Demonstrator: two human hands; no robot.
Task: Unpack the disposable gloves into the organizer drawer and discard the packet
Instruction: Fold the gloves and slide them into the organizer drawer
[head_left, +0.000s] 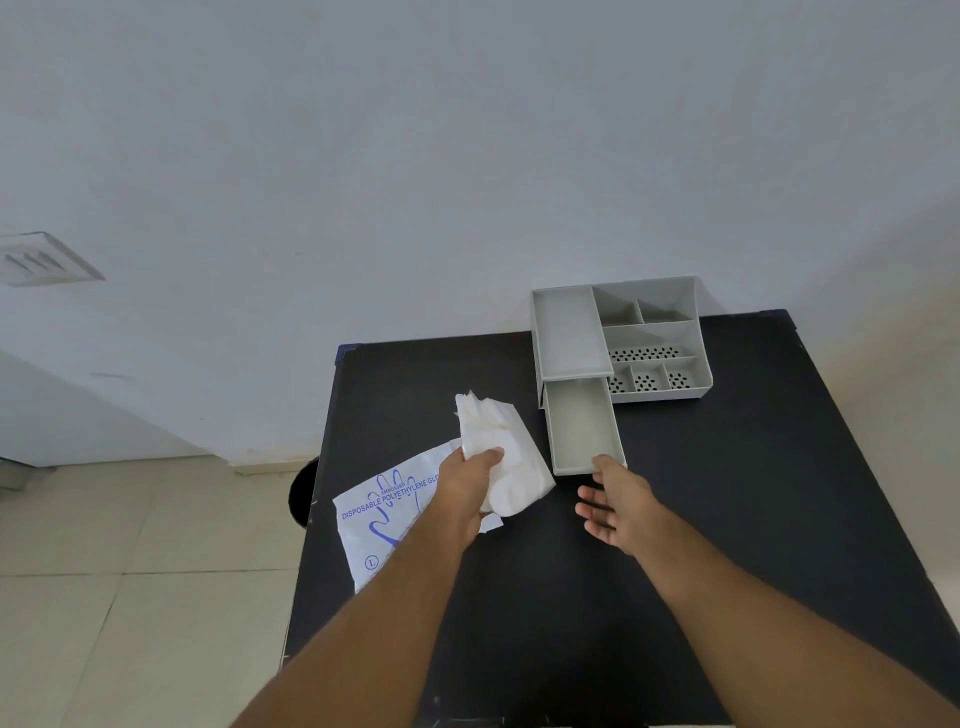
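A grey organizer (652, 338) stands at the back of the black table (727, 519), its drawer (582, 426) pulled out toward me with nothing in it. My left hand (467, 488) grips a white stack of disposable gloves (501, 447), held just left of the drawer. Under my left forearm lies the clear glove packet (379, 519) with blue print, overhanging the table's left edge. My right hand (613, 504) hovers open, fingers spread, with its fingertips at the drawer's front edge.
The organizer's top has several compartments, some with perforated floors. A dark round bin (304, 493) shows on the tiled floor just left of the table. A white wall rises behind the table.
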